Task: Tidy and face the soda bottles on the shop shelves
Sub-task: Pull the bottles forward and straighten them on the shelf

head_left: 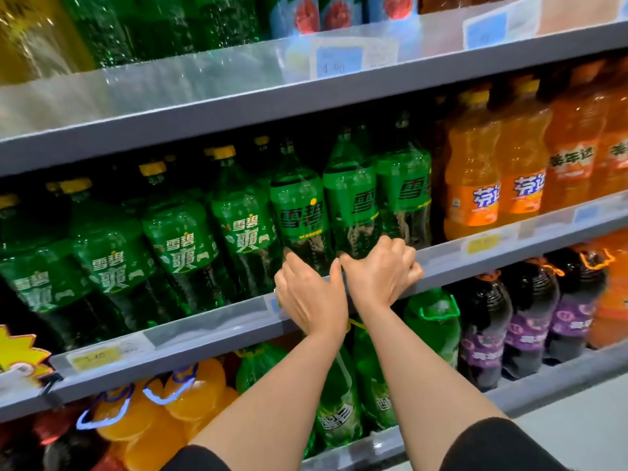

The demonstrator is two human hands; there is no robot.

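We observe both of the person's hands at the front edge of the middle shelf (210, 329), side by side and almost touching at the thumbs. The left hand (307, 297) lies palm down against the base of a green soda bottle (299, 215), its fingers reaching behind the shelf's front rail; we cannot tell whether they close around the bottle or merely rest on it. The right hand (382, 266) is curled at the base of the neighbouring green bottle (353, 205), its knuckles on the rail; its fingers are hidden, so whether it grips the bottle cannot be settled either.

Both bottles stand just above the hands, upright and leaning slightly, with their labels facing outward. A third green bottle (404, 188) stands just right of the right hand. To the left of the left hand runs a row of green bottles with yellow caps (180, 239), labels forward. Well to the right of the right hand stand orange soda bottles (472, 185).

Below the hands, the lower shelf carries green bottles (431, 321), dark bottles with purple labels (486, 334) to their right and orange bottles (190, 392) to their left. Above the hands, the upper shelf (238, 73) bears a price tag (336, 61).
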